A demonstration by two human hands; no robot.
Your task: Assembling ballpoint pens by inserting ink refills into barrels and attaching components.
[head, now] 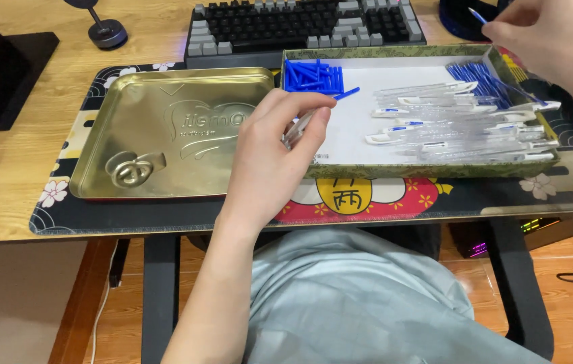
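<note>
We held a clear pen barrel [298,128] in our left hand [274,152]; the fingers were closed around it, and it sat over the left edge of the shallow cardboard box [340,170], with a small blue cap [346,94] at its far end. Our right hand [556,42] was raised above the far right corner of the box, and its fingertips were pinched on a thin blue refill [477,15].

Inside the box, on the white bottom, a heap of blue caps [312,75] lay in the far left corner, a bundle of blue refills [482,82] lay in the far right corner, and many clear barrels [462,128] with white clips were spread between them and the near wall. A golden tin lid [172,131] lay just beside the box on the left, on the patterned desk mat [360,199]. A grey and black keyboard [300,25] stood behind the box.
</note>
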